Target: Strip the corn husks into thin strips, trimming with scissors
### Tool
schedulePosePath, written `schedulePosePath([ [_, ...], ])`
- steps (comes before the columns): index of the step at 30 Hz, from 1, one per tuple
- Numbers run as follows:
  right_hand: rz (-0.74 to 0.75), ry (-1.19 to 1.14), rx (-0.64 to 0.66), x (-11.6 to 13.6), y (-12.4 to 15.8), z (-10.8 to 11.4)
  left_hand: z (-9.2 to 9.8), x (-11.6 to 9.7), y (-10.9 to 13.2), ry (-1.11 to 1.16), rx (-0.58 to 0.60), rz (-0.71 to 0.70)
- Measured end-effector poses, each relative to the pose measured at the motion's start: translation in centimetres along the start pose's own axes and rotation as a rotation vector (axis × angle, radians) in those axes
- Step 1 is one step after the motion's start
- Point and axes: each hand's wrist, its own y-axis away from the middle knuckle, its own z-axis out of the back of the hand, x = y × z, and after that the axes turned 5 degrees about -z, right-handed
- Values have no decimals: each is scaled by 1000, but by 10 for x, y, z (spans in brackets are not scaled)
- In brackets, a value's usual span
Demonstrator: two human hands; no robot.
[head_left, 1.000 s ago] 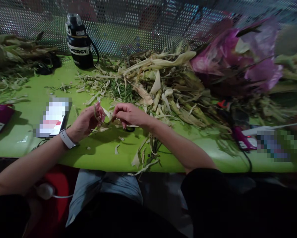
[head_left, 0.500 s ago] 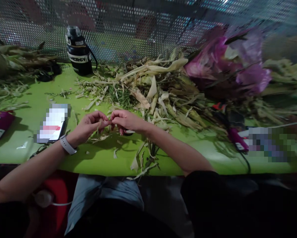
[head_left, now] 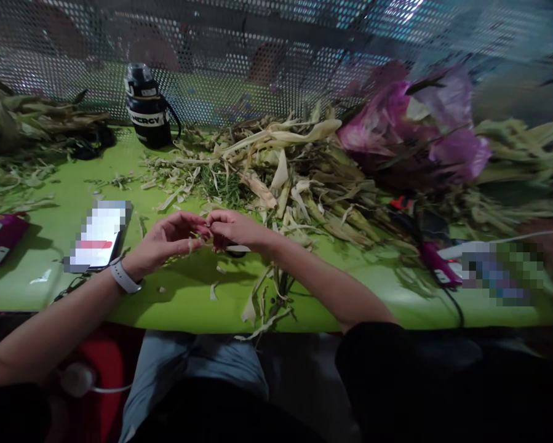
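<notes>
My left hand (head_left: 173, 237), with a pale band (head_left: 125, 277) on its wrist, is over the near part of the green table (head_left: 175, 307). Its thumb stands apart from the fingers, and a small pale scrap (head_left: 191, 243) is by the thumb tip. My right hand (head_left: 237, 229) meets the left fingertips, its own fingers pinched together; whatever is in the pinch is too small to make out. Just beyond both hands lies a heap of dry leafy stalks and peelings (head_left: 280, 172). Loose strips (head_left: 258, 301) lie nearer the table's front edge.
Left of my hands lies a phone (head_left: 98, 237), with a purple power strip (head_left: 3, 240) farther left. A dark bottle (head_left: 147, 111) stands at the back by a perforated metal screen (head_left: 221, 67). At right are a pink plastic bag (head_left: 382, 123), a second power strip (head_left: 440, 264) and cables.
The left thumb has parted from the fingers, where they were pinched against the right fingertips. My right hand stays pinched. The whole view has shifted slightly.
</notes>
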Motion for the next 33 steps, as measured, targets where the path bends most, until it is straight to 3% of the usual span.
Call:
schedulePosePath([
  [9, -71, -80, 31, 1, 0, 2, -2, -1, 2, 27, -41, -24],
  [13, -78, -109, 46, 2, 0, 3, 0, 2, 2, -98, -50, -66],
  [16, -73, -110, 48, 3, 1, 2, 1, -3, 3, -275, -28, -212],
  [18, -72, -122, 35, 4, 1, 1, -2, -11, 5, -466, 98, -400],
  [22, -81, -171, 19, 4, 1, 0, -15, -24, 12, -892, 550, -881],
  [25, -69, -210, 19, 4, 1, 0, -26, -21, 19, -1101, 791, -963],
  [28, -64, -230, 18, 4, 2, -1, -39, -10, 28, -1191, 908, -982],
  [30, -65, -235, 17, 4, 3, -1, -48, -2, 34, -1201, 961, -1068],
  [33, -49, -237, 16, 3, 3, -2, -56, 2, 40, -1233, 943, -1171],
])
